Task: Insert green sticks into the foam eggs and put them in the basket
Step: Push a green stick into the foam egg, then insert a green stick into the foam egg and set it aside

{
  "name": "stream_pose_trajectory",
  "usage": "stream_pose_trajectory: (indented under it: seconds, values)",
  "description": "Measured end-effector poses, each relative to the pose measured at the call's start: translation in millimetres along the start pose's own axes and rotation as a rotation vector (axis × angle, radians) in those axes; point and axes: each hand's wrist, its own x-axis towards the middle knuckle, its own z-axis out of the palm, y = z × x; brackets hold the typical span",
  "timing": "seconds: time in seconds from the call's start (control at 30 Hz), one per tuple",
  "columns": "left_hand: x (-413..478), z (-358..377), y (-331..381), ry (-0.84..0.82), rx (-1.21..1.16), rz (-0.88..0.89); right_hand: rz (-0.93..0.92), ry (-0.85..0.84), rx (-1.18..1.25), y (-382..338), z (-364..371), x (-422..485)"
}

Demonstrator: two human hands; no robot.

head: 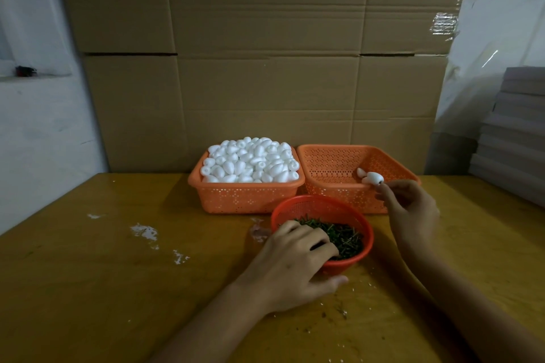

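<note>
Egg (374, 177) at right grip (410, 209) tip, above basket (330, 156).

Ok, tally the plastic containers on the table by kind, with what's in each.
Orange rectangular baskets: 2, the left basket heaped with foam eggs, the right basket nearly empty.
Red round basket: 1, holding green sticks.
Total: 3 containers.

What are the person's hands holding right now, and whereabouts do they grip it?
The right hand pinches a foam egg by its near end, at the near-empty basket. The left hand digs into the green sticks; whether it grips any cannot be told.
</note>
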Motion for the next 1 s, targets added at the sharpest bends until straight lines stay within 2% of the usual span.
stream_pose_trajectory:
  seconds: [0.53, 0.7, 0.8, 0.87, 1.0]
  values:
    - [0, -3, 1, -0.029, 0.004, -0.002, -0.050, -0.105, -0.016, 0, -3, 3]
    - [0, -3, 1, -0.030, 0.013, 0.010, -0.103, -0.113, -0.056, -1, -2, 1]
    - [0, -3, 1, -0.024, 0.007, 0.019, -0.210, -0.146, -0.098, -9, -3, -7]
    - [0, -3, 0, -0.019, 0.011, 0.025, -0.319, -0.260, -0.110, -18, -1, -14]
    - [1, -3, 1, -0.014, 0.039, 0.012, -0.482, -0.714, -0.181, -43, 10, -37]
